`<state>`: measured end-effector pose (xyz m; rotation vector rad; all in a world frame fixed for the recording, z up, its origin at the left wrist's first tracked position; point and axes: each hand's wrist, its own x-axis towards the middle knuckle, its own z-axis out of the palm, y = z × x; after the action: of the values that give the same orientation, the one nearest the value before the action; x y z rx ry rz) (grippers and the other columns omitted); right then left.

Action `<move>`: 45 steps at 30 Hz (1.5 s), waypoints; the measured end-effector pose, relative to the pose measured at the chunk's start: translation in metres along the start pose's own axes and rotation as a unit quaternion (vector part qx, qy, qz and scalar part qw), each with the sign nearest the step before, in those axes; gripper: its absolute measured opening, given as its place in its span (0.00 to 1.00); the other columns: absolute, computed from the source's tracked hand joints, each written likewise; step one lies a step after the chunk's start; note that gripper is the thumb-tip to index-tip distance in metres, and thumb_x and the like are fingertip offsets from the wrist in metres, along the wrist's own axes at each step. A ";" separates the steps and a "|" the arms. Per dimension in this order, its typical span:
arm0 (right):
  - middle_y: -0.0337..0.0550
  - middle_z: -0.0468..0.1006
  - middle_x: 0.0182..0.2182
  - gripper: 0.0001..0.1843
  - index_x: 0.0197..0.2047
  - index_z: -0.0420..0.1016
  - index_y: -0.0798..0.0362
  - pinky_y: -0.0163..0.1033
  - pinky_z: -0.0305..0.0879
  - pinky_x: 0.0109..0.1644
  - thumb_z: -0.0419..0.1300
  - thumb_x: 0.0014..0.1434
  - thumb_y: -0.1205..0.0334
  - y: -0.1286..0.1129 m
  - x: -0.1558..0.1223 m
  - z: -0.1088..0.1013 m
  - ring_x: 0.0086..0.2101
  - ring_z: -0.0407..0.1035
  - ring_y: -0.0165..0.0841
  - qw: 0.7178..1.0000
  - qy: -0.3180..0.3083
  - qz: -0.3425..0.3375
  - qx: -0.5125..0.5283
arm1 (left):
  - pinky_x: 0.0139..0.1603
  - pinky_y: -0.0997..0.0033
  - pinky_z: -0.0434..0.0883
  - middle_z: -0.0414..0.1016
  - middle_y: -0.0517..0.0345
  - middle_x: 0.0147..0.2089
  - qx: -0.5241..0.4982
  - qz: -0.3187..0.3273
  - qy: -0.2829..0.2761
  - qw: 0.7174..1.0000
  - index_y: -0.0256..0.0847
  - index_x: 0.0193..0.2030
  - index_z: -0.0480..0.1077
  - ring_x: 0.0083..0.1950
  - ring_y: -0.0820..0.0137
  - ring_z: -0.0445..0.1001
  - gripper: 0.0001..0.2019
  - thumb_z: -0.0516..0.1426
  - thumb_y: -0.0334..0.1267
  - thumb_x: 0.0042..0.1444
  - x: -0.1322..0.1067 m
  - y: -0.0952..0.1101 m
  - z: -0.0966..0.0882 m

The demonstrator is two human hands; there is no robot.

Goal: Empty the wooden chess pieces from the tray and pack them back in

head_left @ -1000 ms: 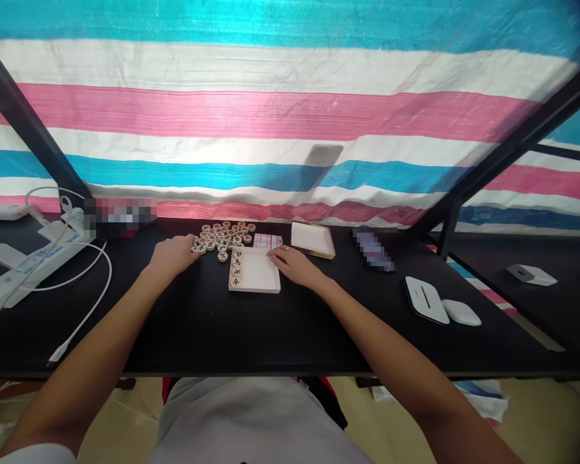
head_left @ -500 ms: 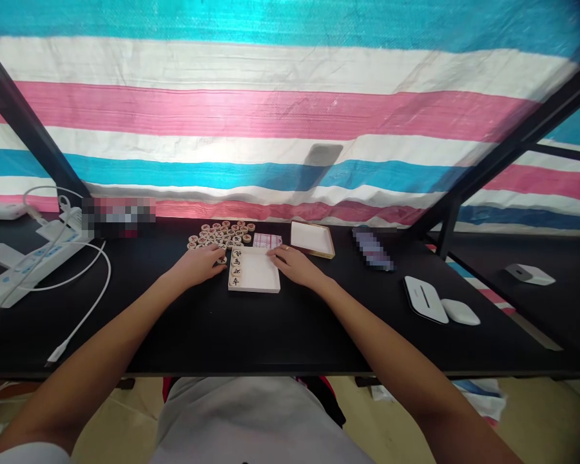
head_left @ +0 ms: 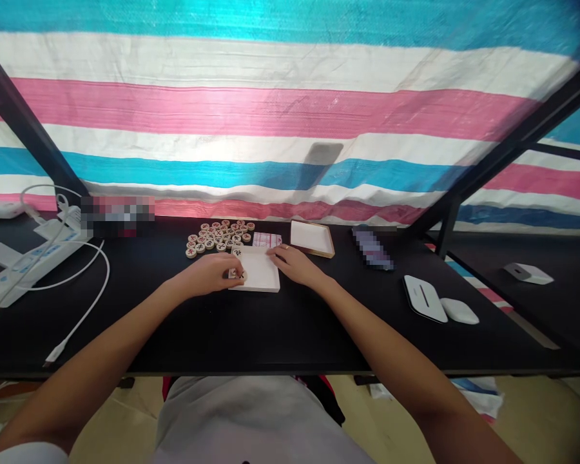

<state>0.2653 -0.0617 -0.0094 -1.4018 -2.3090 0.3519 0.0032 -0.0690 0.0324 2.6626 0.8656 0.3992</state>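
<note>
A shallow white box (head_left: 261, 274) with a wooden rim lies on the black table (head_left: 270, 328). My left hand (head_left: 212, 272) rests at its left edge, fingers pinched on a round wooden chess piece (head_left: 240, 275) over the box's left side. Another piece (head_left: 238, 254) shows in the box's far left corner. My right hand (head_left: 292, 265) lies on the box's far right corner, fingers curled against the rim. A heap of round chess pieces (head_left: 218, 236) with red and black characters sits just beyond the box.
The box's lid (head_left: 312, 238) lies behind on the right, beside a folded red-checked sheet (head_left: 267, 240). A white power strip with cables (head_left: 24, 261) is at the left. Two white devices (head_left: 435, 303) sit at the right. A striped tarp hangs behind.
My left hand came from the heap of pieces to the box's left side, carrying a piece. The right hand stayed on the box.
</note>
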 end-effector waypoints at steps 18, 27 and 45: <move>0.51 0.76 0.47 0.16 0.49 0.74 0.55 0.45 0.63 0.56 0.49 0.65 0.63 0.000 0.000 0.001 0.47 0.70 0.38 1.000 0.007 -0.006 0.000 | 0.54 0.64 0.62 0.74 0.51 0.50 0.087 0.095 0.040 0.991 0.41 0.54 0.70 0.50 0.65 0.68 0.16 0.50 0.42 0.64 0.002 0.009 0.021; 0.52 0.76 0.47 0.16 0.49 0.74 0.56 0.45 0.62 0.57 0.48 0.65 0.63 -0.004 -0.001 -0.002 0.48 0.69 0.39 1.000 -0.002 -0.004 0.000 | 0.47 0.65 0.59 0.77 0.54 0.44 0.146 0.074 0.044 0.986 0.42 0.43 0.75 0.46 0.66 0.69 0.16 0.47 0.42 0.66 0.003 0.008 0.020; 0.51 0.76 0.47 0.16 0.49 0.74 0.54 0.46 0.63 0.56 0.48 0.65 0.63 -0.002 -0.001 -0.001 0.48 0.70 0.39 1.000 0.005 -0.006 -0.003 | 0.49 0.63 0.60 0.78 0.56 0.38 0.118 0.093 0.015 0.989 0.43 0.36 0.76 0.45 0.66 0.69 0.13 0.50 0.41 0.62 0.001 0.011 0.019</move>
<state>0.2648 -0.0630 -0.0079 -1.3904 -2.3112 0.3333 0.0169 -0.0807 0.0189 2.9760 0.7154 0.4041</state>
